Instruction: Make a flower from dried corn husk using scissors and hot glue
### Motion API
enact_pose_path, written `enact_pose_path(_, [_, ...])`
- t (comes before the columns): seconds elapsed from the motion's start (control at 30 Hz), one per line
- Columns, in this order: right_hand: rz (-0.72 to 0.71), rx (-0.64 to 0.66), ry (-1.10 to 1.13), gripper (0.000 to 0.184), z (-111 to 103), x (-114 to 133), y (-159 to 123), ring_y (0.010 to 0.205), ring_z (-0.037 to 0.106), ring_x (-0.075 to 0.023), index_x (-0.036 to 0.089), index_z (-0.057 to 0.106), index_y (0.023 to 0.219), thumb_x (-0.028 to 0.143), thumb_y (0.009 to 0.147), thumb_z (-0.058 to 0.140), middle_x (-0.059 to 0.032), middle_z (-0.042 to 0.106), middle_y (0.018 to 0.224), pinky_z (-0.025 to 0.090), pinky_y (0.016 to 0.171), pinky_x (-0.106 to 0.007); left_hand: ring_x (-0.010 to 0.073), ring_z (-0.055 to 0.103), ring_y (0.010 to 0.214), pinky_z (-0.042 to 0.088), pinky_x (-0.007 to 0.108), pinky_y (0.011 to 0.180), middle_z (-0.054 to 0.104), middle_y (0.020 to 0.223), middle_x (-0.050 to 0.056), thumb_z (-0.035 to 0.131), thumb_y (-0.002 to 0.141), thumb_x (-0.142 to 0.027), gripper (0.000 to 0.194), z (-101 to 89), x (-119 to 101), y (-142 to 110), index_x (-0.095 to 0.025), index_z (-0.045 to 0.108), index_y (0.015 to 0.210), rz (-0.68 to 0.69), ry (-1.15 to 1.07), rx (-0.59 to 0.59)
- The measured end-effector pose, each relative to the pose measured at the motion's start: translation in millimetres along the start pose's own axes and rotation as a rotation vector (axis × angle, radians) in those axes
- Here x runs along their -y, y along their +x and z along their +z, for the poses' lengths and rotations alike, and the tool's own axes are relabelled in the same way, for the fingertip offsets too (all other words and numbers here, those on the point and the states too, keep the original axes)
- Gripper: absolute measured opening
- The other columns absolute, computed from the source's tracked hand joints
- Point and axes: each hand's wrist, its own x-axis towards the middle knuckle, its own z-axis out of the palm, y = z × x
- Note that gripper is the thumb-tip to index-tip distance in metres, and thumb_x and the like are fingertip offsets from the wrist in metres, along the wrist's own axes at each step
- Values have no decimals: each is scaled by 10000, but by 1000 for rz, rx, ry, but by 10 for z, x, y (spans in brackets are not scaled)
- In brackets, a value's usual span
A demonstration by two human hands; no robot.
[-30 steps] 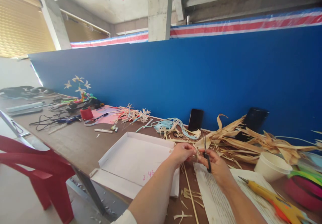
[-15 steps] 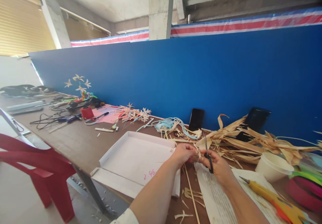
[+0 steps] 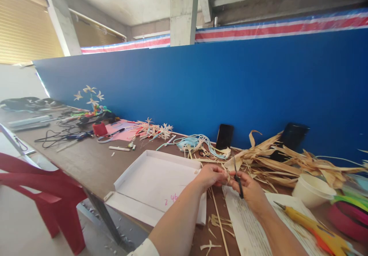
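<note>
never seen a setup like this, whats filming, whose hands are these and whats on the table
There is no robot here: these are a person's bare hands, filmed by a camera on that person's head, looking forward and down. The left hand pinches a small pale strip; the right hand holds black-handled metal scissors. On the brown table are a shallow white cardboard box, tan dried husks, a thin pale stick, printed white paper, a round white cup and a yellow glue gun. Behind these rises a blue partition.
</note>
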Motion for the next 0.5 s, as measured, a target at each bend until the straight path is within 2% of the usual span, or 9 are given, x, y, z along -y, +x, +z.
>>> enact_pose_path(0.23, [15,-25,-10,479,-6,33,-13,626,562,-169,179,571,985,401,586,718,-4,630,657,424,636,-287,81,493,558,393,206,504,568,636,11,715,557,-377,312,-8,-4,3,-115,608,688,-18,19,-26])
enact_pose_path(0.5, [7,-92,36,544,-86,-26,20,723,608,-200,180,572,1072,331,573,729,-30,666,767,441,656,-285,93,512,586,399,203,500,583,660,20,678,578,-305,226,-50,-44,-26,-124,639,708,-25,70,63])
